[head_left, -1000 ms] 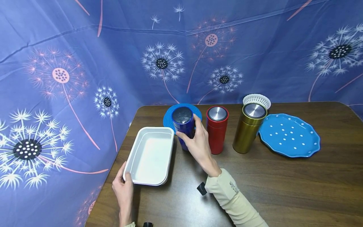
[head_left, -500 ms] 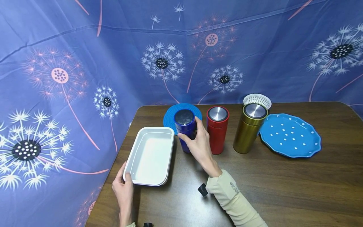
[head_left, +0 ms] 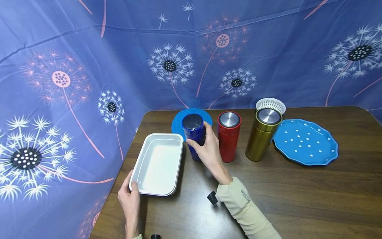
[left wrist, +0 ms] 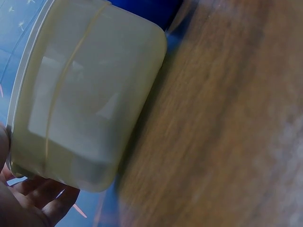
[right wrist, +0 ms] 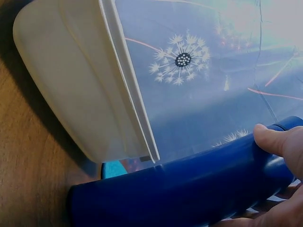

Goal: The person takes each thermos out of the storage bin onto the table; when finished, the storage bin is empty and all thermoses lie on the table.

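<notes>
My right hand [head_left: 208, 151] grips a blue thermos flask [head_left: 194, 132] near its top, thumb on one side and fingers on the other. The flask stands upright just right of a white rectangular tub [head_left: 157, 166]. In the right wrist view the thumb lies along the side of the blue flask [right wrist: 180, 184]. My left hand [head_left: 130, 196] holds the tub's near left corner, thumb over the rim and fingers outside. The left wrist view shows the fingers under the rim of the tub [left wrist: 90, 99]. Behind the blue flask lies a round blue woven mat [head_left: 177, 124], partly covered.
Close to my right hand stands a red thermos flask [head_left: 229, 142], then a gold one [head_left: 259, 142]. A white openwork basket [head_left: 271, 103] sits behind the gold flask. At the right is a blue dotted wavy-edged plate [head_left: 305, 142]. Patterned blue cloth [head_left: 125, 59] hangs behind the table [head_left: 298, 199].
The blue flask in my right hand has shifted very slightly to the right and nearer since a second ago. My left hand and the tub have stayed in place.
</notes>
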Demonstrator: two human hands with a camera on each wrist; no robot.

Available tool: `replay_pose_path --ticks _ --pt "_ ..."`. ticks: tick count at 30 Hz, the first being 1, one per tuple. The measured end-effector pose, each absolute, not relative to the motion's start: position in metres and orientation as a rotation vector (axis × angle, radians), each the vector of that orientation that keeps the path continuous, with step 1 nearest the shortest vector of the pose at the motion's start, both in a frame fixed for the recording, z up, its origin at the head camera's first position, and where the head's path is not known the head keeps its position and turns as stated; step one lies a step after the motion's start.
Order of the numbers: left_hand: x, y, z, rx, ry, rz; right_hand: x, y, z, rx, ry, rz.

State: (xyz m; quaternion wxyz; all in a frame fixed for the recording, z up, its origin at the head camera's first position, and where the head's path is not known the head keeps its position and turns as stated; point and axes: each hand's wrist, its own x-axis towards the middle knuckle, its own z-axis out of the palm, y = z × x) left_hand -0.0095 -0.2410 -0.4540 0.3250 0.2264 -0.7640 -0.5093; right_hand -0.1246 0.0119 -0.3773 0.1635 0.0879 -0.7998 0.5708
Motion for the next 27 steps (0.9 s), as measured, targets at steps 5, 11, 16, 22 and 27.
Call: replay_pose_path --ticks 5,11,16,22,27 --pt "-0.0101 -0.2401 -0.4529 0.590 -1.999 -1.339 -0.1258 0.0106 -0.3770 0.256 -2.309 1.614" --pt "-0.0107 -0.2388 -0.4516 0.585 -1.996 -1.331 -0.1276 0.0108 -0.3761 0.279 -2.315 1.618" --pt "-0.0105 -0.2377 -0.4498 0.582 -2.001 -1.341 -0.1284 0.0113 -0.3774 0.283 -2.326 1.643" --pt "-0.0111 -0.2399 -0.4505 0.574 -2.010 -1.359 -0.1280 0.0113 -0.3789 0.299 -2.344 1.651" --pt "-0.0068 -0.2427 -0.4500 0.560 -2.064 -1.318 -0.1251 0.0100 -0.3830 0.310 -2.381 1.655"
